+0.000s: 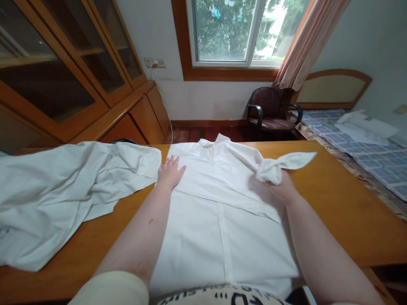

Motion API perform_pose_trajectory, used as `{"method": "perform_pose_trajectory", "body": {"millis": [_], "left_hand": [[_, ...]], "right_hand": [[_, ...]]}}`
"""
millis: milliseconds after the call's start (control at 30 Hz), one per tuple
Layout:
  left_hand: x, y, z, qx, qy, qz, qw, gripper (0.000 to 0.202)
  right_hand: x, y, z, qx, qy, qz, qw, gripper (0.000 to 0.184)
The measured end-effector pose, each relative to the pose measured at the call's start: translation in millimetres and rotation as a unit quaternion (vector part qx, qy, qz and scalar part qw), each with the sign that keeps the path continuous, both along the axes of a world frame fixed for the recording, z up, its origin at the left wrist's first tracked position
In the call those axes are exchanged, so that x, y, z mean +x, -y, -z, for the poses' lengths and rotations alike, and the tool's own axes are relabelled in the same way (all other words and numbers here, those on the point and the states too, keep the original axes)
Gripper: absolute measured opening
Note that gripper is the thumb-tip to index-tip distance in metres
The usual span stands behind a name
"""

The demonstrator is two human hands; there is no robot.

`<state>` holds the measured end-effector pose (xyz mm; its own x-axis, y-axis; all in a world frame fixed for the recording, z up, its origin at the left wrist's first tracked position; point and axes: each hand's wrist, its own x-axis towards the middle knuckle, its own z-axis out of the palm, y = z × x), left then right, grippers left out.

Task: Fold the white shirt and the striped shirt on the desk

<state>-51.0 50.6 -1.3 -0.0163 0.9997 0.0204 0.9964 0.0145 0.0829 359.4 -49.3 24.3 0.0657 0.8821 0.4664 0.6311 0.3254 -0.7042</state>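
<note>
A white shirt is spread on the wooden table, its collar at the far edge and a placket strip running down the middle. My left hand lies with fingers spread on the shirt's left side, one sleeve apparently folded across beneath it or out of sight. On the right, my right hand grips the shirt's sleeve, bunched and lifted a little above the table, with its end pointing right. The fingers of that hand are partly hidden by the cloth.
Another white garment lies crumpled on the left of the table. Beyond stand a glass-doored cabinet, a brown armchair below the window, and a bed with papers on it. A white cord hangs from the wall socket.
</note>
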Motion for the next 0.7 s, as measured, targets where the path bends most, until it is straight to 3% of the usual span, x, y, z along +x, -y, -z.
{"method": "perform_pose_trajectory", "body": {"millis": [67,167,300,400,500,567,700], "left_hand": [[0,0,0.4,-0.003,-0.001,0.001,1.0,0.069],[-1,-1,0.1,-0.004,-0.001,-0.001,1.0,0.069],[0,0,-0.9,-0.004,0.002,-0.004,1.0,0.068],[0,0,-0.8,-0.001,0.002,-0.001,1.0,0.068],[-1,0,-0.2,0.0,0.004,0.0,1.0,0.068],[-1,-1,0.1,0.0,0.006,0.001,1.0,0.069],[-1,-1,0.2,-0.004,0.01,-0.001,1.0,0.068]], "right_hand": [[-16,2,-5.8,-0.054,0.181,-0.123,0.974,0.015],[-28,2,-14.0,-0.094,0.283,-0.182,0.937,0.022],[-22,3,-13.8,-0.143,0.211,-0.159,0.954,0.048],[-19,2,-3.5,-0.177,0.088,-0.089,0.976,0.07],[-23,-1,7.8,-0.206,-0.001,-0.019,0.978,0.084],[-27,-2,12.0,-0.219,-0.002,-0.018,0.976,0.08],[-31,-6,12.5,-0.192,0.013,-0.085,0.978,0.061]]}}
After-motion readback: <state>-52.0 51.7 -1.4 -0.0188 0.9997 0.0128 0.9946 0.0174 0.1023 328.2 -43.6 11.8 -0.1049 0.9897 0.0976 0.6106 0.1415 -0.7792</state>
